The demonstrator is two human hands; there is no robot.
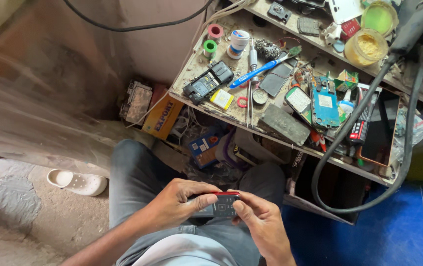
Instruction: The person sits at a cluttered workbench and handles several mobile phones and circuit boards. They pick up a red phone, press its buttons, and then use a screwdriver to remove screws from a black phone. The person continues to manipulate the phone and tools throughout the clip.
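Two hands, left hand [172, 202] and right hand [260, 221], fingers closed around slim glossy keypad phone [219, 206], red-edged.

1. The left hand [179, 202] reaches in from the lower left, its forearm bare and running up from the bottom edge.
2. Its fingers [199, 187] curl over the top of what it holds, knuckles up, the back of the hand towards the camera.
3. The right hand [263, 224] comes in from the lower right, its wrist bent inward towards the left hand.
4. Its thumb [239, 207] lies flat on the upper face of the held object, the other fingers tucked beneath.
5. Both hands meet above the lap, close together, thumbs nearly touching.
6. The legs, in grey trousers, are bent with the knees pointing forward.
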